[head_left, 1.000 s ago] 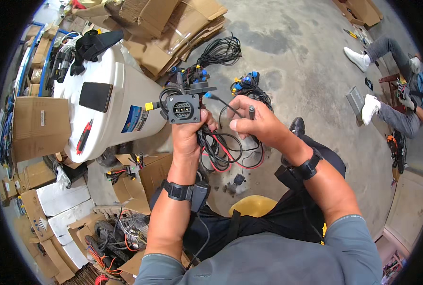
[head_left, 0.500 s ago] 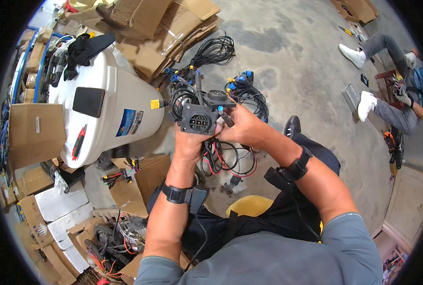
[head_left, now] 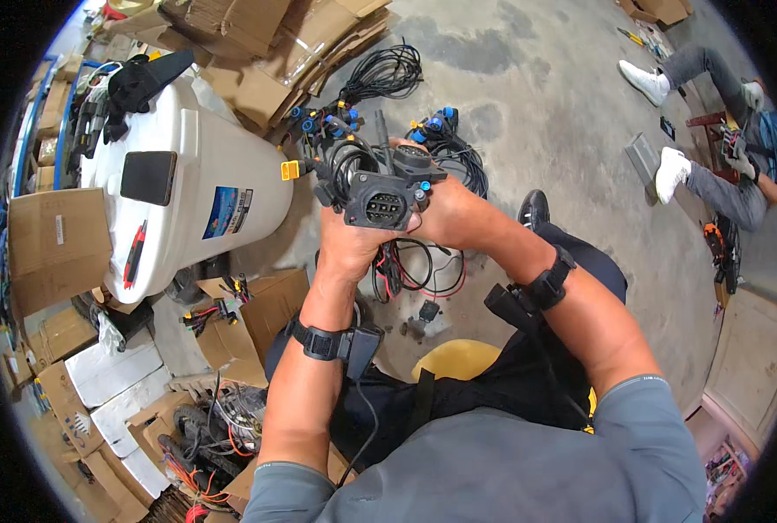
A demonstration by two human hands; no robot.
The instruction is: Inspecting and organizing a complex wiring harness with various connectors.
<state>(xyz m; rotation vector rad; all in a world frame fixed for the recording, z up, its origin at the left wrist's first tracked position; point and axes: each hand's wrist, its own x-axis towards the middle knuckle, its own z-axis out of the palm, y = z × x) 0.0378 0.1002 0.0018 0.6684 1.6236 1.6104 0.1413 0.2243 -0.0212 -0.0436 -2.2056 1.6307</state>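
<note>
Both my hands are raised in front of me around a bundle of black cables and connectors. Closed on the bundle from below, my left hand (head_left: 349, 248) supports a black multi-pin socket (head_left: 383, 208) with a square flange. My right hand (head_left: 448, 211) wraps the other side, its thumb against the socket's edge. Between the hands and above the socket sits a round black connector (head_left: 413, 157). A blue-tipped plug (head_left: 424, 186) pokes out beside the right thumb. Looped black cables (head_left: 351, 161) and a yellow plug (head_left: 292, 170) stick out to the left. Some fingers are hidden behind the bundle.
On the left, a white tub (head_left: 258, 187) carries a phone (head_left: 149, 178) and a red-and-black cutter (head_left: 135, 254). Cable coils (head_left: 387, 74) lie on the floor ahead. Flattened cardboard (head_left: 306, 52) is stacked far left. A seated co-worker's legs (head_left: 715, 96) are at right.
The bundle has turned and shifted slightly, so the socket sits a little right and higher. Both hands have kept their hold. The head view has moved slightly.
</note>
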